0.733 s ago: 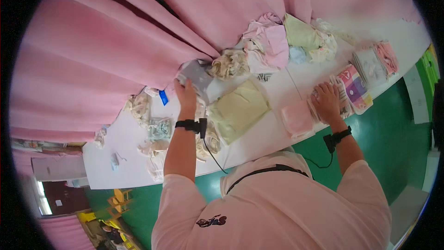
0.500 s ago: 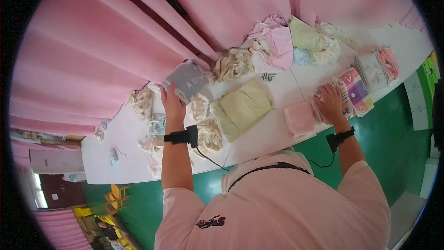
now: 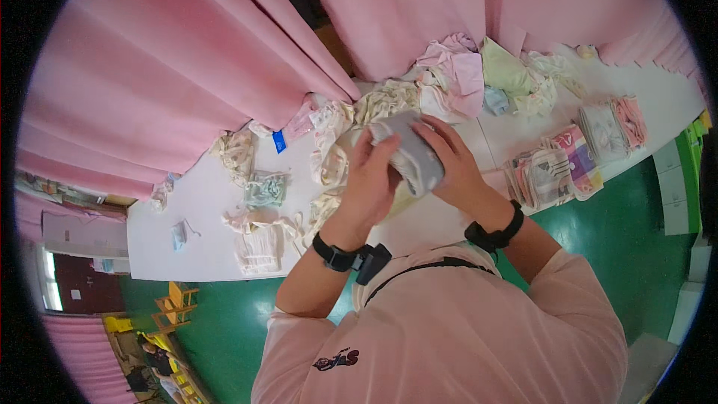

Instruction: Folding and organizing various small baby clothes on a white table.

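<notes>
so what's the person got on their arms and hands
Both hands are bare, no gloves. Each wrist carries a black band: the one by the left hand has a small black box clipped to it, the one by the right hand is plain. Pale pink sleeves are pushed up past the elbows. A thin dark cable crosses the chest.

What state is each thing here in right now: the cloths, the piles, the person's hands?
Grey cloth: folded, lifted off the table, held between both hands.
Left hand: closed around the grey cloth.
Right hand: closed around the grey cloth.
Heap of pink and pale green clothes: loose, crumpled.
Stack of cloths: folded, flat near the table's edge.
White table: strewn with small cloths.
Pink curtain: hanging, drawn.
</notes>
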